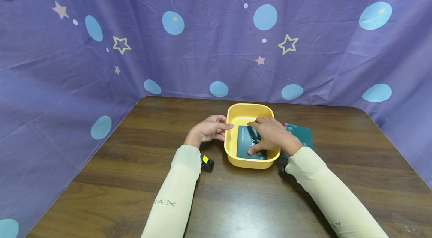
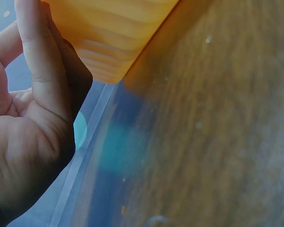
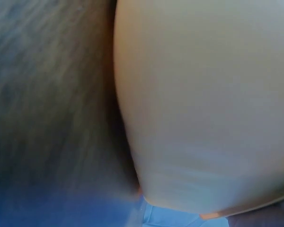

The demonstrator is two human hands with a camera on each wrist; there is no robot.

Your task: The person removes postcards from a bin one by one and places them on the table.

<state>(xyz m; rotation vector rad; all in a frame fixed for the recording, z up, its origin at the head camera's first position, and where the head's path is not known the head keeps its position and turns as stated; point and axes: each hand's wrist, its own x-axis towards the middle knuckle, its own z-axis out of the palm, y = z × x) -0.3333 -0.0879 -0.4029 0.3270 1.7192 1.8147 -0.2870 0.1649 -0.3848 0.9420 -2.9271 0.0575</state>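
A yellow plastic basin (image 1: 253, 163) stands on the table. My left hand (image 1: 212, 128) holds its left side, the thumb at the rim and the other fingers outside the wall. In the left wrist view the left hand (image 2: 42, 90) is beside the basin's ribbed wall (image 2: 118, 38). Inside the basin lies a flat dark green booklet or packet (image 1: 245, 142) with white print. My right hand (image 1: 273, 133) reaches over the right rim, thumb and fingers spread apart above the printed face, the thumb touching it. The right wrist view shows mostly the basin's blurred outer wall (image 3: 203, 104).
A second dark green printed item (image 1: 303, 136), with a red corner, lies right of the basin, partly behind the right wrist. The brown wooden table (image 1: 135, 178) extends around them. A purple patterned curtain (image 1: 209, 58) hangs along the back and sides.
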